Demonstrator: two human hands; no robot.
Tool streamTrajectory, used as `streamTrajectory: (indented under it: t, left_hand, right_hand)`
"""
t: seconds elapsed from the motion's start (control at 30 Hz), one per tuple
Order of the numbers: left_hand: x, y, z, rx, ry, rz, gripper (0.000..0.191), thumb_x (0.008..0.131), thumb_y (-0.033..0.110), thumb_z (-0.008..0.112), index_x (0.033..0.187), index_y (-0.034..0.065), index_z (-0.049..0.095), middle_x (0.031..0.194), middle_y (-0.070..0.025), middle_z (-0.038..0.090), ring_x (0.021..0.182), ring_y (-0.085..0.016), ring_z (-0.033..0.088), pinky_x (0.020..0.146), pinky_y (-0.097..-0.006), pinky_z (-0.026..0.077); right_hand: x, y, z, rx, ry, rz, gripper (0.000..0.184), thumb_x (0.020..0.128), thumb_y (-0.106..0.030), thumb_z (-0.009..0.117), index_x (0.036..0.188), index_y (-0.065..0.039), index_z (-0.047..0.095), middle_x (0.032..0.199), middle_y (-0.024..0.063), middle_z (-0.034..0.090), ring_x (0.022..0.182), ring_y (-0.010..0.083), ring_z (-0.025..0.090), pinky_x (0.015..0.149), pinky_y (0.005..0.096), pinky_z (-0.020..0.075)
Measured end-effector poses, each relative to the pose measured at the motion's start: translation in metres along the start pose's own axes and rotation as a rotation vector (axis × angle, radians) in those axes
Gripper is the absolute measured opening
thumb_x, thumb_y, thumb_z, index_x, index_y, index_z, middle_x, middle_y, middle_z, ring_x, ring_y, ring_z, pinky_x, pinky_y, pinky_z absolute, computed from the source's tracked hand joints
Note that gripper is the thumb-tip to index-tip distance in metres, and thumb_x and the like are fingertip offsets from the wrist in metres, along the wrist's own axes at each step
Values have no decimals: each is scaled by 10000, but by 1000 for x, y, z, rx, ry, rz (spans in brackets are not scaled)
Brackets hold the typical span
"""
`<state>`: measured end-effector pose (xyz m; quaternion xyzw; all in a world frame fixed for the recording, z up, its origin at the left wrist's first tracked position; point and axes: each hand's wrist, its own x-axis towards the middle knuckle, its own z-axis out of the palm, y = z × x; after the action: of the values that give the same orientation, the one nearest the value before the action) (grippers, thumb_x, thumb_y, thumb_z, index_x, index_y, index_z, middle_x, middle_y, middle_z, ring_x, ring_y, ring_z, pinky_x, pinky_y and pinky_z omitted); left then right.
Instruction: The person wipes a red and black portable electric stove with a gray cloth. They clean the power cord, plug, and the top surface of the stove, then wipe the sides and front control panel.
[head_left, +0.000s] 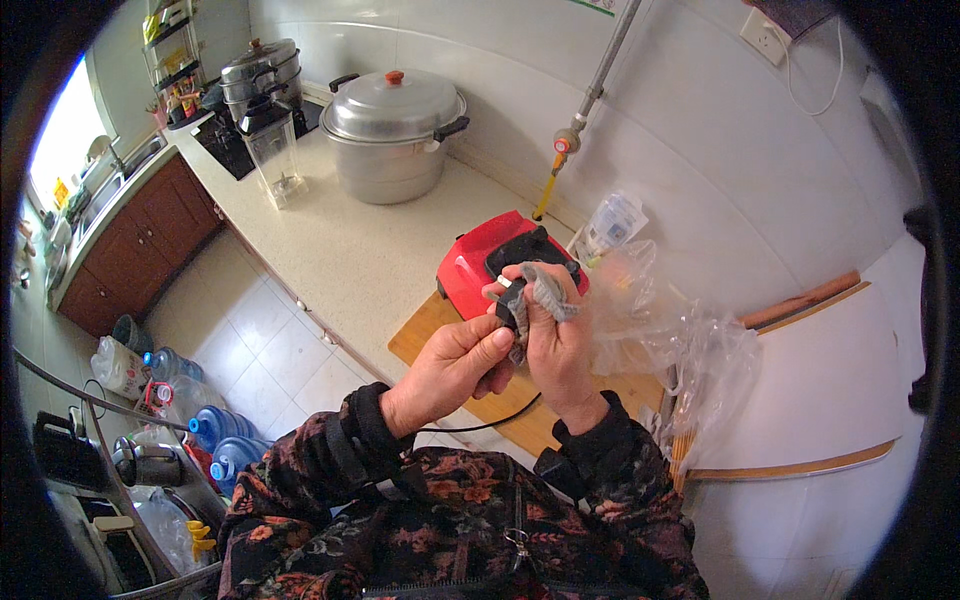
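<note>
My left hand (457, 352) pinches a small black object (510, 304), which looks like a power plug, between thumb and fingers. Against it, my right hand (559, 349) presses a crumpled grey cloth (551, 292). A black cord (487, 424) curves below both hands; where it joins the plug is hidden. Just beyond my hands is a red blender base (474, 259) with a black top, at the far end of a wooden cutting board (416, 337). The clear blender jar (274, 154) stands apart on the counter, its black lid on top and blades visible near the bottom.
A large lidded aluminium pot (394, 142) and a steamer pot (259, 71) stand along the counter (352, 247). A yellow gas hose (546, 196) drops behind the base. Clear plastic bags (697, 352) lie at right, near a rolling pin (802, 300). Water bottles (225, 424) stand on the floor.
</note>
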<state>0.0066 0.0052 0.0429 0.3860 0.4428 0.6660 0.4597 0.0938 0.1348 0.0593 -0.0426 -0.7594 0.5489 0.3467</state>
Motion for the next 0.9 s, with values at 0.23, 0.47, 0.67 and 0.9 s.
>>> streamTrajectory:
  t: [0.23, 0.47, 0.67, 0.9]
  left_hand:
    - [-3, 2, -3, -36, -2, 9, 282, 1045, 305, 432, 964, 75, 575, 677, 11, 544, 568, -46, 437, 506, -190, 342]
    - [0, -2, -3, -86, 2, -27, 340, 1051, 347, 396, 963, 70, 571, 696, 15, 533, 583, -48, 414, 520, -200, 330]
    - [0, -2, -2, -6, -65, -72, 389, 1059, 379, 342, 949, 74, 556, 736, 28, 515, 630, -46, 412, 558, -202, 340]
    - [5, -7, 3, -10, 64, -8, 300, 1050, 302, 416, 1068, 51, 579, 815, 27, 558, 702, -51, 467, 635, -205, 405]
  right_hand:
    - [15, 14, -6, 266, 218, 285, 315, 1042, -322, 425, 1060, -39, 562, 880, 123, 671, 823, 215, 696, 759, 321, 571]
    - [4, -15, -8, -402, -15, -311, 347, 947, -201, 588, 1254, -48, 535, 1123, 124, 589, 1023, 289, 571, 902, 358, 449]
    - [-4, -5, -11, -233, 64, -44, 232, 1003, -219, 530, 1136, -37, 582, 985, 22, 602, 840, 114, 547, 762, 264, 455]
    - [7, 7, -28, 264, 184, 249, 342, 1041, -311, 445, 1025, -14, 615, 776, 1, 562, 718, 80, 535, 664, 223, 434]
